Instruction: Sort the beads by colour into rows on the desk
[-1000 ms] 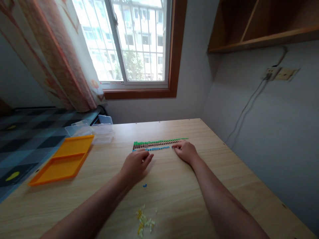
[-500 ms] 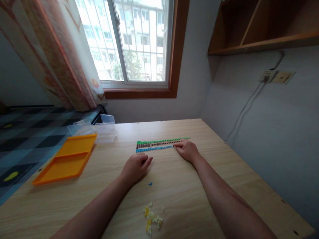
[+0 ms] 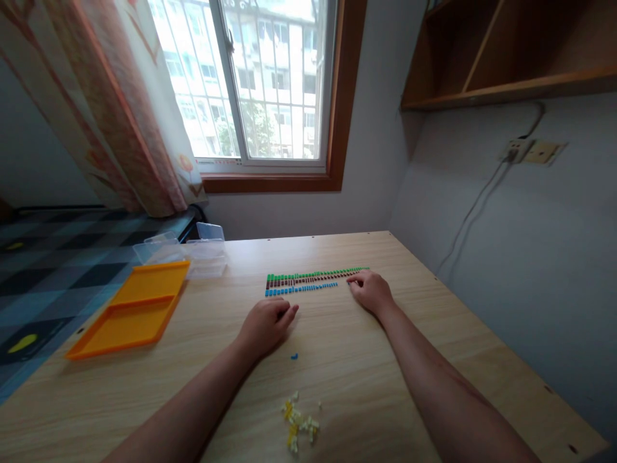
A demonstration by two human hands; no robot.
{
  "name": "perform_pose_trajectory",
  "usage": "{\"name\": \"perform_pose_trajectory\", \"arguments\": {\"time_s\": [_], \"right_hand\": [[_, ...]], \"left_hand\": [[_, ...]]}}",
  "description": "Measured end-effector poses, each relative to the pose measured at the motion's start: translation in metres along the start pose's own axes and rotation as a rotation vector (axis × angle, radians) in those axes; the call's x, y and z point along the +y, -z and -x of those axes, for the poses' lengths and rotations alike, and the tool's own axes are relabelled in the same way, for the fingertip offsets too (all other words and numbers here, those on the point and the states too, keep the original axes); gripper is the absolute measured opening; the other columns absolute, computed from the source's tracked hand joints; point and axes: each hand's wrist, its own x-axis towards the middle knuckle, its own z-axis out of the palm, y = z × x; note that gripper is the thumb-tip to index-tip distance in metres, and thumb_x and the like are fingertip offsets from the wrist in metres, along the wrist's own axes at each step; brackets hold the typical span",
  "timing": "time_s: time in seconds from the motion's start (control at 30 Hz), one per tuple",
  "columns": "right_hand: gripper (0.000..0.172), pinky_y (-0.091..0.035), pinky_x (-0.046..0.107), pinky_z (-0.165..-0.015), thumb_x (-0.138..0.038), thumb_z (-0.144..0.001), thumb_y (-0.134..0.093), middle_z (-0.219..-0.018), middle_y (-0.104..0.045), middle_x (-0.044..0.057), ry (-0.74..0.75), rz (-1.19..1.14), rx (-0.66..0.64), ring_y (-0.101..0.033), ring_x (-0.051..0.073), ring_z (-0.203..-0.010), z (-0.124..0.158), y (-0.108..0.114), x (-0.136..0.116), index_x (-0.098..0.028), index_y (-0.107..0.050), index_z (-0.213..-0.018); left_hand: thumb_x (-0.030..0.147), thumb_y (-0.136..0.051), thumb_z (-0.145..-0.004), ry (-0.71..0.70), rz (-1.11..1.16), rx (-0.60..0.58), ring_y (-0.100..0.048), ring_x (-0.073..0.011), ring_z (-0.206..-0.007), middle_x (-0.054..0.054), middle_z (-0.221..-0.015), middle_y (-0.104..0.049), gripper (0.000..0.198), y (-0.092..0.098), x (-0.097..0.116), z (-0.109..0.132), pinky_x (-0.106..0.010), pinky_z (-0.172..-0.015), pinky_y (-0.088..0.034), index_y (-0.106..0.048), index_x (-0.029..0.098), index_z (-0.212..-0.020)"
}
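Observation:
Three long rows of tiny toy building bricks lie across the table: a green row (image 3: pixel 315 274) at the back, a dark brown row (image 3: pixel 308 280) in the middle and a blue row (image 3: pixel 303 289) in front. Just past the right end of the blue row, my right hand (image 3: pixel 372 292) has its fingertips together on a tiny blue brick (image 3: pixel 348 282), mostly covered. My left hand (image 3: pixel 267 323) rests on the table in front of the rows, fingers curled; whatever may be inside is hidden. Nearer me lie a few loose blue bricks (image 3: pixel 294 356).
A small heap of yellow and cream bricks (image 3: pixel 299 424) lies at the near edge. To the left is an orange two-part tray (image 3: pixel 130 315), with clear plastic boxes (image 3: pixel 205 257) behind it. The wooden table (image 3: pixel 434 360) meets a window wall and a right-hand wall.
My right hand has shifted slightly right, away from the end of the blue row, with a tiny blue brick at its fingertips. My left hand keeps its pose; the view moved a little.

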Motion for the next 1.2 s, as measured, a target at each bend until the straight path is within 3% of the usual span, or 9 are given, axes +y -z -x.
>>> {"name": "perform_pose_trajectory", "arguments": {"time_s": [0.43, 1.2], "right_hand": [[0.023, -0.048, 0.028, -0.078, -0.023, -0.083, -0.060, -0.096, -0.075, 0.001, 0.115, -0.054, -0.071, -0.066, 0.018, -0.088, -0.0016, -0.0025, -0.0071, -0.029, -0.079, -0.094], [0.024, -0.050, 0.029, -0.082, -0.021, -0.082, -0.059, -0.100, -0.076, 0.001, 0.111, -0.068, -0.072, -0.066, 0.019, -0.092, -0.0007, 0.0000, -0.0068, -0.027, -0.079, -0.094]], "left_hand": [[0.037, -0.044, -0.094, 0.011, 0.010, -0.002, -0.044, -0.0144, -0.057, 0.000, -0.057, -0.046, 0.044, -0.0004, 0.0033, -0.0005, -0.029, -0.060, -0.030, -0.037, 0.019, -0.054], [0.033, -0.047, -0.093, 0.003, 0.017, -0.004, -0.041, -0.0142, -0.056, 0.001, -0.056, -0.044, 0.044, -0.0003, 0.0062, -0.0007, -0.029, -0.059, -0.029, -0.037, 0.019, -0.052]]}}
